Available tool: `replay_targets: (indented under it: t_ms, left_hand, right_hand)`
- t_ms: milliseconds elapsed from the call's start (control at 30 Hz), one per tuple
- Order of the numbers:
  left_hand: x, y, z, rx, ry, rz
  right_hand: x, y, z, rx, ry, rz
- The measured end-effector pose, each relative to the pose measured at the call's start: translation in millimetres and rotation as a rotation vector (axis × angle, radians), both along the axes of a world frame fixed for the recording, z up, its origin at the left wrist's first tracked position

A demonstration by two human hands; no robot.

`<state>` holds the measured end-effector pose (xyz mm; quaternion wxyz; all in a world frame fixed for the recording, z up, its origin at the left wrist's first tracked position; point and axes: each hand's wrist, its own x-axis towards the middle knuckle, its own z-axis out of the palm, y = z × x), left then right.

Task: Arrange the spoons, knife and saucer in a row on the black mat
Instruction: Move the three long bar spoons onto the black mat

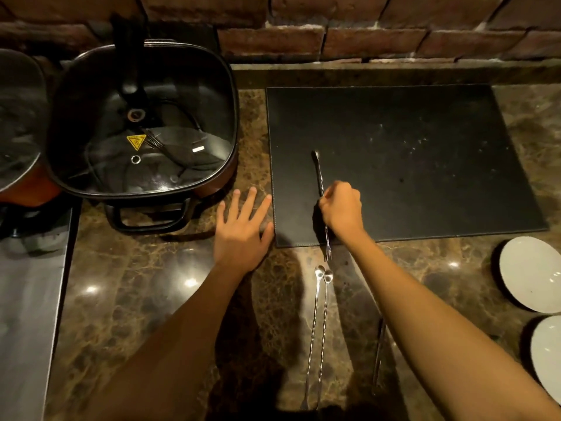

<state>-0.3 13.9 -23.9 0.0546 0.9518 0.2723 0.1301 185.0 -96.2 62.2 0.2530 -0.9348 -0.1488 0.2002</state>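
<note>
My right hand (341, 206) is shut on a long twisted-stem bar spoon (319, 174). It lies lengthwise over the left part of the black mat (425, 165), its bowl pointing away and its forked end past the mat's near edge. My left hand (243, 229) rests flat and open on the counter, just left of the mat. Two more long spoons (317, 329) lie side by side on the counter below the mat. Another slim utensil (379, 357), possibly the knife, is partly hidden under my right forearm. Two white saucers (529, 273) (548, 350) sit at the right edge.
A square black electric pan with a glass lid (142, 123) stands left of the mat, its handle (148, 220) facing me. Another lidded pot (18, 117) is at the far left. A brick wall (364, 34) backs the marble counter (136, 299).
</note>
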Motion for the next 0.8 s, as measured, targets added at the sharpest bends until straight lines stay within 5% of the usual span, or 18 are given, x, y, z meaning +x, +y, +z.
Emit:
replay_targets:
  t_ms: [567,800]
  left_hand:
    - [3.0,2.2,0.4,-0.045,0.065,0.025]
    - [2.7,1.9,-1.6,-0.005,0.025,0.019]
  right_hand:
    - [5.9,16.3,-13.5,-0.009,-0.103,-0.003]
    - [-16.2,-28.2,-3.4,0.198,0.008,-0.131]
